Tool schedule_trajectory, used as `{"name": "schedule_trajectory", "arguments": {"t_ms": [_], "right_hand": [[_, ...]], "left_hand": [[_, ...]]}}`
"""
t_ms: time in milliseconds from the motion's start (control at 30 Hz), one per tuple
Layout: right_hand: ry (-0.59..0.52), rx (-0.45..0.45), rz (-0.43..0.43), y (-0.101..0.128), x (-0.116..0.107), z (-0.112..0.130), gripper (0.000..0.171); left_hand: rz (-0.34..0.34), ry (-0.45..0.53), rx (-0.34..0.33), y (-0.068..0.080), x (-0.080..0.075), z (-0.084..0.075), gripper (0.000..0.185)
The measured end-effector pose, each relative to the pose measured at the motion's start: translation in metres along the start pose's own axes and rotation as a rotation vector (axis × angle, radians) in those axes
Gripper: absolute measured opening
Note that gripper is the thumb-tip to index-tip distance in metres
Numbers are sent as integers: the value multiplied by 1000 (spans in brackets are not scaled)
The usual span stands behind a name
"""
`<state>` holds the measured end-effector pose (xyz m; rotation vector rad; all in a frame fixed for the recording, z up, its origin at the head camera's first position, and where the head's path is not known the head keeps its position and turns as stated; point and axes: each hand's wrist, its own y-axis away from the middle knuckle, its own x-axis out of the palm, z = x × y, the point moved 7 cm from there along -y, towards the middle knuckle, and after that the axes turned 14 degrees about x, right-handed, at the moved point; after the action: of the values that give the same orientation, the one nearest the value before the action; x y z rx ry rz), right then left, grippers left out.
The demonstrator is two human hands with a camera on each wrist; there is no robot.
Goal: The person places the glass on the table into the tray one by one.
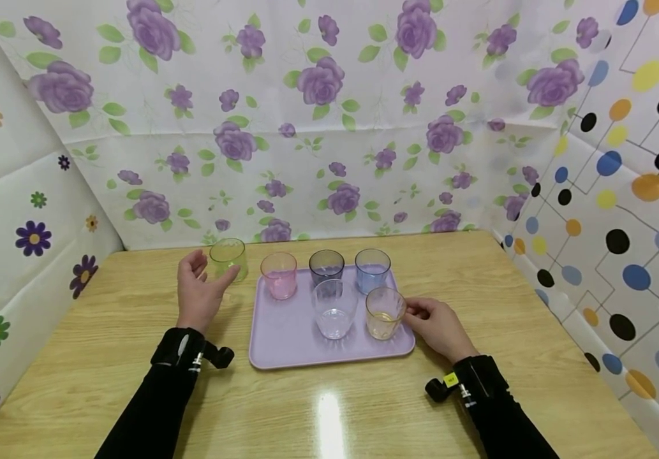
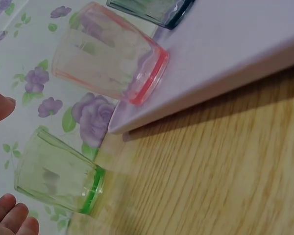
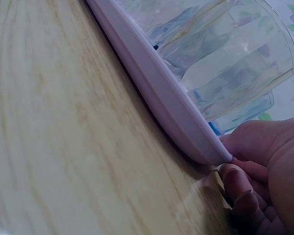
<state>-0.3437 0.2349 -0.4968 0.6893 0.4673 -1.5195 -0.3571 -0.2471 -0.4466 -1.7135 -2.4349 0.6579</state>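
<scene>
My left hand (image 1: pixel 199 298), thumb and fingers spread apart, is close around the near side of a green glass (image 1: pixel 227 253). That glass stands upright on the table, left of a lilac tray (image 1: pixel 280 341); in the left wrist view a gap shows between the fingers and the green glass (image 2: pixel 59 174). My right hand (image 1: pixel 441 326) pinches the tray's right rim, thumb on top and fingers curled below, as the right wrist view shows. Beside the thumb stands an amber-tinted glass (image 1: pixel 385 313). A clear glass (image 1: pixel 335 312) stands left of it on the tray.
Along the tray's back stand a pink glass (image 1: pixel 279 280), a dark grey glass (image 1: pixel 326 260) and a blue glass (image 1: pixel 372 275), all upright. The wooden table (image 1: pixel 329 408) ends at a flower-patterned cloth (image 1: pixel 283 159) behind and a dotted cloth (image 1: pixel 622 274) at right.
</scene>
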Motion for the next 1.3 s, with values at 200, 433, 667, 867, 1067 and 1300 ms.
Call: {"name": "schedule_trajectory", "arguments": {"t_ms": [200, 433, 667, 867, 1067, 1300], "right_hand": [[7, -6, -4, -1, 0, 0, 35], [14, -8, -4, -1, 1, -3, 36], [4, 9, -7, 0, 1, -2, 36], [-1, 20, -6, 1, 1, -1, 36], [-3, 17, -1, 1, 1, -1, 36], [1, 14, -2, 0, 1, -1, 36]], "left_hand": [[12, -12, -1, -4, 2, 7, 98], [39, -38, -1, -10, 8, 17, 100], [49, -52, -25, -16, 14, 22, 102], [31, -43, -33, -21, 15, 28, 100], [48, -35, -49, -24, 17, 35, 103], [77, -75, -68, -30, 20, 43, 109]]}}
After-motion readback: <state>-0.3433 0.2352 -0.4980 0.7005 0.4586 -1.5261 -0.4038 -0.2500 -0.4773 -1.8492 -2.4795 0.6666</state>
